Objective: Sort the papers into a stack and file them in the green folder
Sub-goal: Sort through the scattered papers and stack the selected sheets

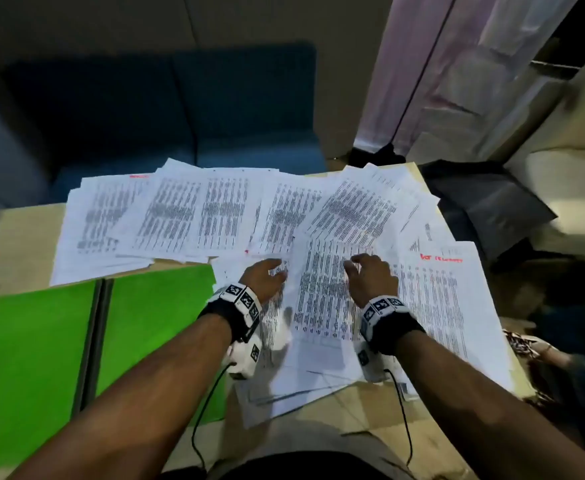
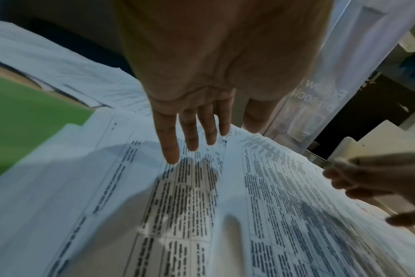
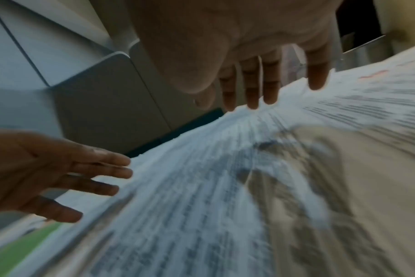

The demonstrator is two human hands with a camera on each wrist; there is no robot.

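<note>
Many printed white sheets lie scattered and overlapping across the table; a loose pile (image 1: 322,292) sits in front of me, more papers (image 1: 187,216) fan out at the back. The green folder (image 1: 41,348) lies open flat at the left, its right edge under the pile. My left hand (image 1: 266,275) hovers over the pile's left part, fingers straight and spread (image 2: 192,135), holding nothing. My right hand (image 1: 367,275) is over the pile's middle, fingers extended downward (image 3: 254,88), fingertips near the paper, gripping nothing. The right wrist view is blurred.
A blue sofa (image 1: 180,116) stands behind the table. Dark bags (image 1: 485,202) lie off the table's right edge, and a light curtain (image 1: 440,71) hangs at the back right. A strip of bare table (image 1: 14,244) shows at the left, behind the folder.
</note>
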